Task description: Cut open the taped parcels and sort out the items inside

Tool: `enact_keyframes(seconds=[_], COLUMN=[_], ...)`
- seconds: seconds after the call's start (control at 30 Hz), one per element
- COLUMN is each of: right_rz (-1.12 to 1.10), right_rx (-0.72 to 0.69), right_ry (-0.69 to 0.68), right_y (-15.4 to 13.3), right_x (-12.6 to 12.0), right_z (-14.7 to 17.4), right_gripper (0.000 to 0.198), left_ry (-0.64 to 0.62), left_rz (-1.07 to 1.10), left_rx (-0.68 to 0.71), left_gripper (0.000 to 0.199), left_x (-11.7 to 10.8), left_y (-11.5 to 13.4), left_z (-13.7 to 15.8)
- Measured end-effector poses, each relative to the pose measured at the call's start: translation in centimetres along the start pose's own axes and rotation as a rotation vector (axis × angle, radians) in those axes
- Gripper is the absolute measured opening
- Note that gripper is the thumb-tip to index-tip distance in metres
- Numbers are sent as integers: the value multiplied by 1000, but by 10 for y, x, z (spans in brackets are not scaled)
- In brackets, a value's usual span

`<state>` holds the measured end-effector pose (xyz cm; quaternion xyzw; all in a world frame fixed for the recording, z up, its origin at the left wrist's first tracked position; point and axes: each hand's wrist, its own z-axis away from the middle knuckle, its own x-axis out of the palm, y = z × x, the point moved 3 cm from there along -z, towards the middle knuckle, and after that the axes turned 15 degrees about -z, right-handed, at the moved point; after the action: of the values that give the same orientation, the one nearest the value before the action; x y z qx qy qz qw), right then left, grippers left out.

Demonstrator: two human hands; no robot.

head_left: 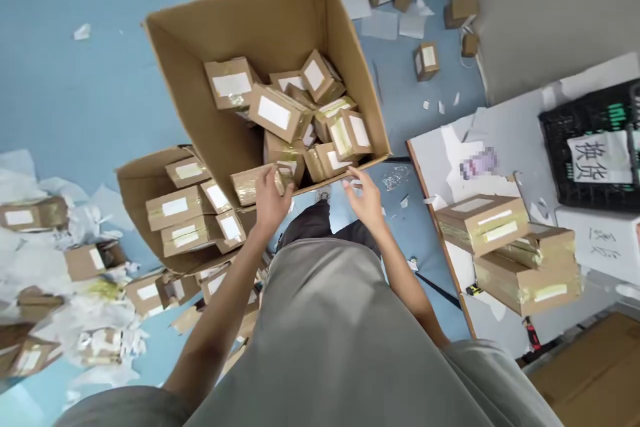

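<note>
Taped box (pixel 245 185) is what my left hand (pixel 271 203) touches in the head view. It sits inside the big carton (pixel 250 20), right by the near edge, with lots of other small boxes (pixel 274 113) in there too. I think it is light and stiff, like thick card, but I can't see what's inside, so it could be heavier than it looks. Its shiny tape might feel slippery. I guess the 2 long sides are the best place to hold it, because the flat card there should not squash much.

My left arm reaches forward, leaning in a little, and the back of that hand faces up. My fingers bend over the end of the box, but I can't tell if they squeeze it or just rest. My right hand (pixel 367 199) is at the carton's near edge, with thumb and fingers apart. I can't tell if it pinches the edge.
</note>
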<state>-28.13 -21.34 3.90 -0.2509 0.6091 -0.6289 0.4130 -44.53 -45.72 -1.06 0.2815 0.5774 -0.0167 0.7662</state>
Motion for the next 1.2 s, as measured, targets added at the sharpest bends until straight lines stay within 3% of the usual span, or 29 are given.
enact_keyframes(seconds=[0.1, 0.17, 0.27, 0.4, 0.6, 0.67, 0.8, 0.9, 1.0, 1.07, 1.13, 1.2], right_rz=[14, 75, 201, 295, 319, 283, 133, -3, -138, -228, -320, -416], right_rx=[157, 271, 369, 428, 468, 484, 504, 467, 421, 380, 329, 276], right_ry=[-253, -399, -544, -598, -544, -486, -342, -226, -74, 47, 184, 335], right_y=[8, 12, 13, 10, 17, 24, 36, 34, 23, 12, 1, -10], right_x=[85, 134, 183, 205, 185, 173, 147, 124, 96, 74, 50, 24], right_z=[-41, -56, -65, -61, -49, -46, -41, -35, -23, -9, 9, 33], right_gripper=[37, 36, 39, 44, 51, 50, 46, 43, 44, 48, 56, 68], left_ry=[-167, -303, -445, -495, -598, -592, -523, -355, -171, -112, -88, -114], left_rz=[-71, -87, -92, -105, -178, -221, -328, -306, -166, -35, 103, 204], left_rx=[-145, -128, -27, 35, 123, 145, 170, 226, 340, 438, 553, 676], left_gripper=[106, 121, 125, 130, 158, 155, 137, 139, 153, 158, 158, 154], left_x=[-4, 0, 8, 14, 8, 6, -9, -48, -99, -123, -129, -115], left_y=[-73, -100, -109, -99, -98, -97, -83, -62, -29, 4, 48, 100], left_z=[-22, -33, -44, -52, -74, -89, -115, -127, -133, -135, -137, -133])
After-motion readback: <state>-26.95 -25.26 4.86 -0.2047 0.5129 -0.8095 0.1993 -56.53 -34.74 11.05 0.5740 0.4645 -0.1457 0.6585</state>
